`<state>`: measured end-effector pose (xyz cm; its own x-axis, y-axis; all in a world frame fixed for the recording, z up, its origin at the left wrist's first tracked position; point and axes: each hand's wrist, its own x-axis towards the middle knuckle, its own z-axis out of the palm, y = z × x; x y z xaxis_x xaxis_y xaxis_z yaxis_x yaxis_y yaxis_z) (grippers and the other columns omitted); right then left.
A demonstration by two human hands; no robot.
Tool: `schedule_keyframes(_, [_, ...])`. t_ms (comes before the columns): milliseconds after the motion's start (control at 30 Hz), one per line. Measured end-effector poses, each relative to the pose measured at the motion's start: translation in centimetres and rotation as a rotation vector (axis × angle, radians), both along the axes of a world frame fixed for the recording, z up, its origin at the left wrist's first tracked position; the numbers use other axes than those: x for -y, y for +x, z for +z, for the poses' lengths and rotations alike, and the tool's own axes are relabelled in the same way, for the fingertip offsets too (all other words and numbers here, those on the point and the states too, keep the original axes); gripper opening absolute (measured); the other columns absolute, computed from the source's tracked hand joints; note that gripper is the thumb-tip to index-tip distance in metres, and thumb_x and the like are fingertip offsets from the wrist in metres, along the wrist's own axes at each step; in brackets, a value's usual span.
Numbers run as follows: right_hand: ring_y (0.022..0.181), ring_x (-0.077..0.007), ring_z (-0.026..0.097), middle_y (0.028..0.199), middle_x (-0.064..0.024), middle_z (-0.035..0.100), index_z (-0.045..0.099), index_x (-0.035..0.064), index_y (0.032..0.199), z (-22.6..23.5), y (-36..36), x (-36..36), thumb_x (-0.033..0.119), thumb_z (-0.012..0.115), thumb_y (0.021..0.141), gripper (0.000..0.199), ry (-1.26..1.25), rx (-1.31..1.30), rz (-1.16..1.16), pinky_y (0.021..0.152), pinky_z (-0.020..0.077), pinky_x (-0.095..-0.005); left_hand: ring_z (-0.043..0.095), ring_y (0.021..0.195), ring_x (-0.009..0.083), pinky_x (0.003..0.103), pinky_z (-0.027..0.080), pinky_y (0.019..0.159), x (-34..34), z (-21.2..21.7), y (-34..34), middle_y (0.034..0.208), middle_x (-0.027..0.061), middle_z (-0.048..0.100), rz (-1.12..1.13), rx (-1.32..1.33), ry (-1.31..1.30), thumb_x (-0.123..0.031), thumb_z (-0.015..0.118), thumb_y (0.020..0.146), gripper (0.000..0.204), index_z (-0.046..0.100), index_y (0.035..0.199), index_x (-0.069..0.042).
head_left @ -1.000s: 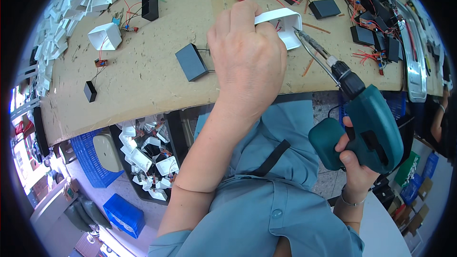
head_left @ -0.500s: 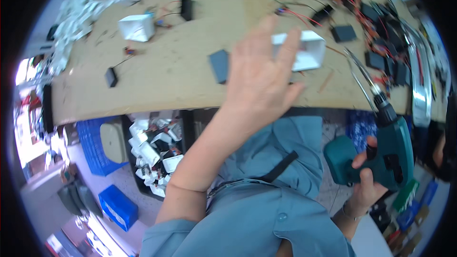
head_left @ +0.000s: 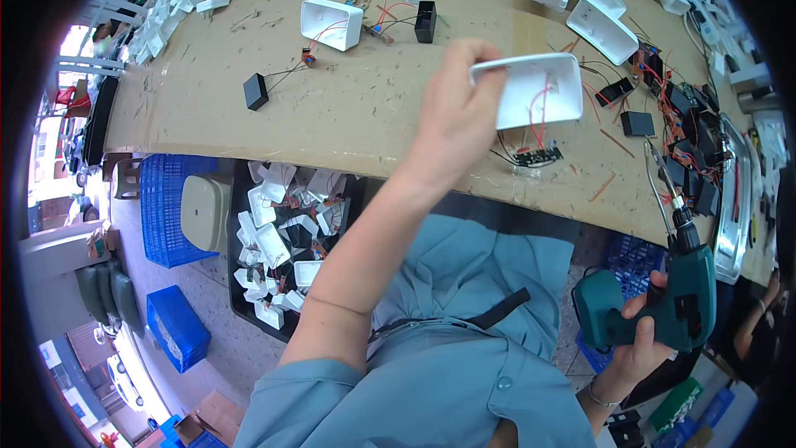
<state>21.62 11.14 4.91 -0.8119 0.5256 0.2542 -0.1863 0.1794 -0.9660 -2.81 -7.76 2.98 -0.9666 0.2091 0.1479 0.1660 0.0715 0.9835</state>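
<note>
One white case (head_left: 524, 93) juts rightward from left hand (head_left: 456, 109) (clamped on left edge)

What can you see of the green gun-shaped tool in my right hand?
The gun-shaped tool has a dark green, plastic-looking body, a black collar and a slim metal tip with a thin metal rod alongside. Your right hand grips its handle. It points forward, the tip over the table; whether it's hot isn't visible.
</note>
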Motion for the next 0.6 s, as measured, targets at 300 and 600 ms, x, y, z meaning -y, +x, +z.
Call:
schedule_keyframes(300, [0.066,-0.0128,0.052,0.115,-0.0196,0.049,0.034,-0.0026,0.126,0.1,0.1,0.3,0.018,0.063,0.080,0.058,-0.037,-0.020,-0.002,0.057,0.0430,-0.0224,0.057,0.078,0.0182,0.029,0.049,0.064,11.4,1.4,-4.8,0.088,0.0085,0.057,-0.003,0.227,0.870,-0.012,0.049,0.088,0.021,0.048,0.106,-0.002])
schedule_keyframes(600, [0.066,-0.0128,0.052,0.114,-0.0186,0.050,0.033,-0.0022,0.127,-0.3,0.0,0.2,0.017,0.063,0.080,0.059,-0.060,-0.015,0.016,0.058,0.0429,-0.0224,0.060,0.072,0.0181,0.027,0.050,0.059,19.1,5.8,-9.4,0.087,0.0100,0.060,0.132,-0.074,0.166,-0.011,0.054,0.084,0.022,0.053,0.103,0.000])
